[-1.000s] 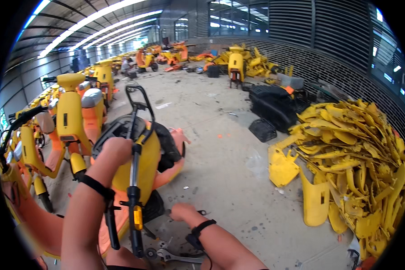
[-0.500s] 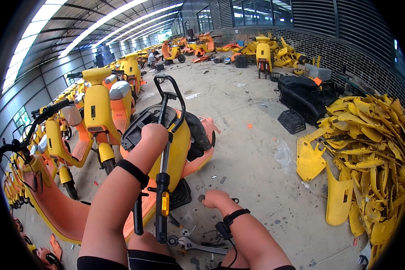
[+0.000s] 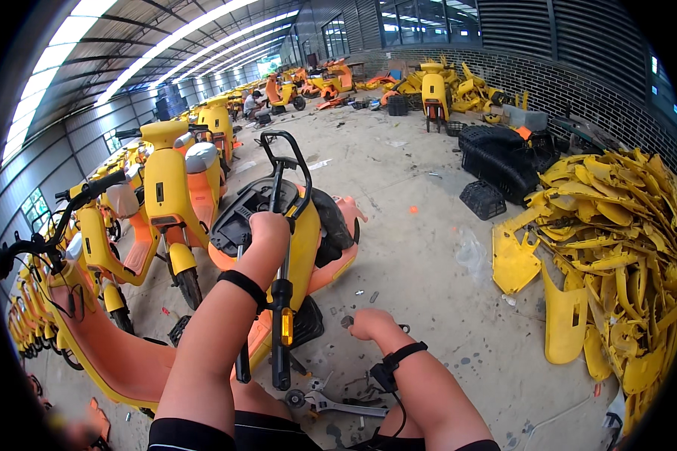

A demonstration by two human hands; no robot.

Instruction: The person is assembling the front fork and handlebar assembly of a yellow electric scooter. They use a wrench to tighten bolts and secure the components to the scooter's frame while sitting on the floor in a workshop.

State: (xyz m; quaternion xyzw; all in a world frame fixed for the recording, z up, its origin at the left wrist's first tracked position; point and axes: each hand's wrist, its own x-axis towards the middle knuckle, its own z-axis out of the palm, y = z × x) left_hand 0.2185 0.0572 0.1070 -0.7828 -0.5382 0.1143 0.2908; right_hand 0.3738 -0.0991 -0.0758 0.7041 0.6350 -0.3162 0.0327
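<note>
My left hand (image 3: pixel 269 224) is closed around the upper part of a scooter front fork (image 3: pixel 281 289), which has silver tubes, black lower legs and an amber reflector (image 3: pixel 286 326). The fork rests against a yellow and orange scooter body (image 3: pixel 302 248) tipped in front of me. My right hand (image 3: pixel 372 325) is closed on a small metal tool (image 3: pixel 347 322); a dark rounded end sticks out on one side and a ring-like end on the other. Its exact kind is hidden by my fingers. An adjustable wrench (image 3: pixel 346 407) lies on the floor below, between my legs.
Yellow scooters (image 3: pixel 167 177) stand in rows at the left, with an orange-and-yellow scooter body (image 3: pixel 113 338) close beside me. A heap of yellow panels (image 3: pixel 617 248) fills the right side. Black crates (image 3: pixel 483 201) sit near it. Another person (image 3: pixel 253 104) crouches far back.
The view has shifted slightly, so the fork and both my arms appear a little farther right. My left hand keeps its hold on the fork, and my right hand still grips the small tool.
</note>
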